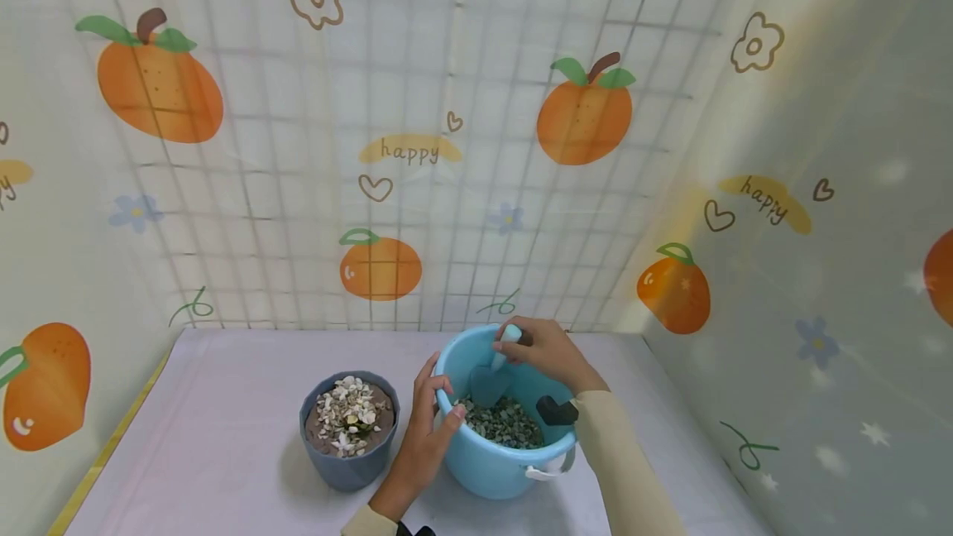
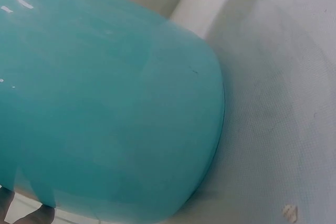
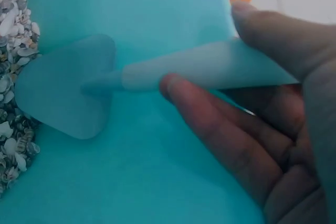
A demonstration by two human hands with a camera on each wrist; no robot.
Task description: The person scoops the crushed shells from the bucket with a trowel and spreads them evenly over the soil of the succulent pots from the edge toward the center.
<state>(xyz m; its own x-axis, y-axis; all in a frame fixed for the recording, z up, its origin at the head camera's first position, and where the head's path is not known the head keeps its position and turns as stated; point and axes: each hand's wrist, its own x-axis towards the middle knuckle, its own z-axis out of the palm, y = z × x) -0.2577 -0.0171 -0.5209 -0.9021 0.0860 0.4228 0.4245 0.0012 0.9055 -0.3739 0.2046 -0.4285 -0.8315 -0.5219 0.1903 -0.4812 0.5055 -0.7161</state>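
In the head view a light blue bucket stands upright on the table, with small shells covering its bottom. My left hand grips the bucket's rim on the left side. With my right hand I hold a small garden trowel by its pale handle, reaching in over the far rim. The trowel's blue blade points down inside the bucket, its tip at the edge of the shells. Seen from the left wrist, the bucket's smooth wall fills most of the picture.
A blue-grey flower pot stands left of the bucket, holding brown soil topped with whitish shell pieces. The bucket's white handle grip hangs at its front right. Behind the pale-covered table is a curtain printed with oranges.
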